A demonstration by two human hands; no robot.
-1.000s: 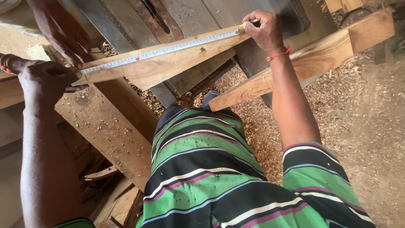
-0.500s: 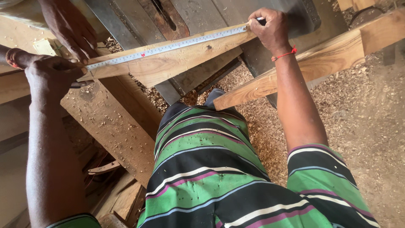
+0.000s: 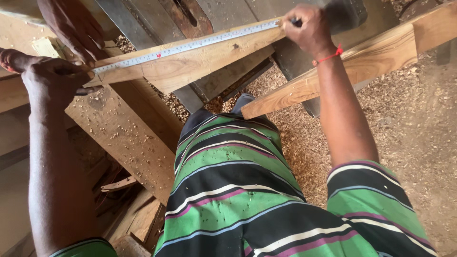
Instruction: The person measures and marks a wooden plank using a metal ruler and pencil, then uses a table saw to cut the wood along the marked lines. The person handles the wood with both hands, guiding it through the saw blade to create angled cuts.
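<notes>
Tape measure (image 3: 190, 45) is stretched flat along the top face of a wooden plank (image 3: 200, 62), which lies slanted across the grey saw tabletop (image 3: 138, 19). At the plank's far end the tape is pinched by the right hand (image 3: 312, 31), its grip closed on the tape and a red thread (image 3: 328, 57) worn at the wrist. At the plank's near end the tape is pressed down by the left hand (image 3: 54, 78), its grip folded over the tape end and the plank's edge; a thin dark tool seems to be held under those fingers, but it cannot be made out. Beside the left hand, another person's hand (image 3: 74, 28) rests near the same end of the plank. Below the plank a second, longer beam (image 3: 362, 62) is seen, with sawdust (image 3: 304, 143) spread over the floor beneath it.
</notes>
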